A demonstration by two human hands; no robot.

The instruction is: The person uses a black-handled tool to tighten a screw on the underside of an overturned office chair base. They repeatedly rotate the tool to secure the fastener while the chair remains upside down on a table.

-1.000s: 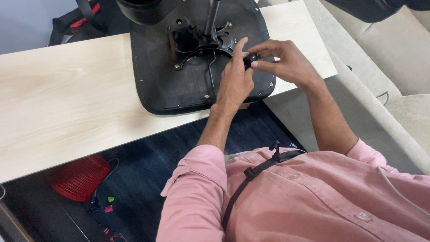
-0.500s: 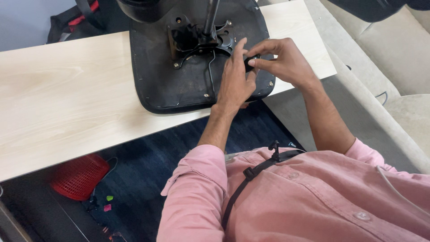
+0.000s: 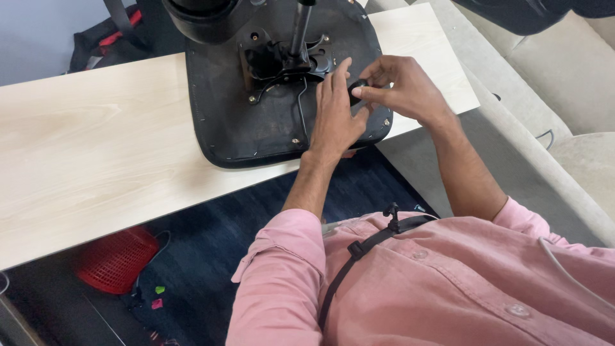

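my left hand [image 3: 334, 118] lies flat on the upturned black chair seat [image 3: 243, 128] on the pale wooden table [image 3: 96, 160] — my right hand [image 3: 400, 86] pinches a small black knob [image 3: 356, 91] beside the metal mechanism [image 3: 282, 64].

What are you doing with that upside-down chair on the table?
A person in a pink shirt is working on an upside-down black chair seat that lies on a light wooden table. Both hands are at the seat's right side, near the metal mechanism under it. The right hand pinches a small black knob with its fingers, and the left hand rests beside it on the seat. A red basket sits on the floor below.
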